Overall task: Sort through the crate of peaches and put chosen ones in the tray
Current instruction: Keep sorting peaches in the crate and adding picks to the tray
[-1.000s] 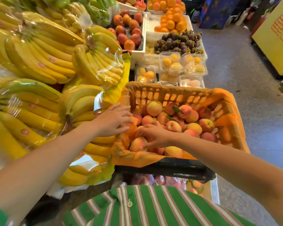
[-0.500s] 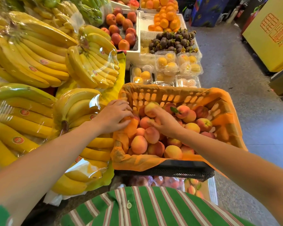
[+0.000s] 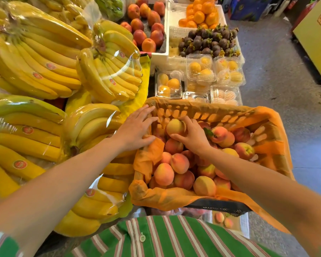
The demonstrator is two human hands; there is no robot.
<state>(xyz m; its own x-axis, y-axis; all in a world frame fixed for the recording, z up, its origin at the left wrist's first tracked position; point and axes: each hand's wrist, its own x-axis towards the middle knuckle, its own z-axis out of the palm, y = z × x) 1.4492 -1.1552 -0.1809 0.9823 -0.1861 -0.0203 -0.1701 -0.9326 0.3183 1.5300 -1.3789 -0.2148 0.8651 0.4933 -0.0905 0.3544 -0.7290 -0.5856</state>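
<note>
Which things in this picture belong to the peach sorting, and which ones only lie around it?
Job: crate, peaches in it, pale peach gripped by right hand, left hand resting on the crate's rim.
Lying about: wrapped bananas, mangosteens, oranges, clear boxes of yellow fruit, red fruit at the back.

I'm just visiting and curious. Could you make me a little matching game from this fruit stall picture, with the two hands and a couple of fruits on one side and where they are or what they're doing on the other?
Column one:
1. left hand
2. right hand
3. mangosteens
4. bananas

Column two:
A. yellow, to the left of the crate
B. gripping a pale peach
C. resting flat on the crate's orange-lined rim
D. dark purple pile beyond the clear tubs

Pairs: 1-C, 2-B, 3-D, 4-A
</note>
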